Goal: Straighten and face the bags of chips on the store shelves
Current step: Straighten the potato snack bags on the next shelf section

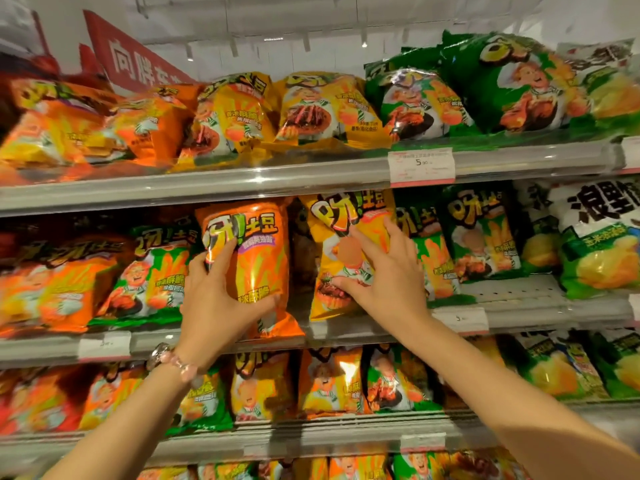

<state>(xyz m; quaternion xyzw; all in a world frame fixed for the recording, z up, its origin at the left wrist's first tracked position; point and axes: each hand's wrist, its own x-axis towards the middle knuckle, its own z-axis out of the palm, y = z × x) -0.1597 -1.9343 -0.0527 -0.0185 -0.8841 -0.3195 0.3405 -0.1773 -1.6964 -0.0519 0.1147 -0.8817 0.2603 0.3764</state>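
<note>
Orange bag [258, 258] upright on the middle shelf [221, 341], our left hand [214, 296] gripping it; right hand [384, 271] spread flat on the leaning yellow bag [341, 233] (slick film): we risk toppling either forward.

An orange chip bag [258, 258] was stood upright, label forward, at the middle shelf [346, 332] edge. A yellow chip bag [341, 251] was set just beside it, tilted slightly, a dark gap left between. Green chip bags [481, 233] were ranged alongside.
</note>
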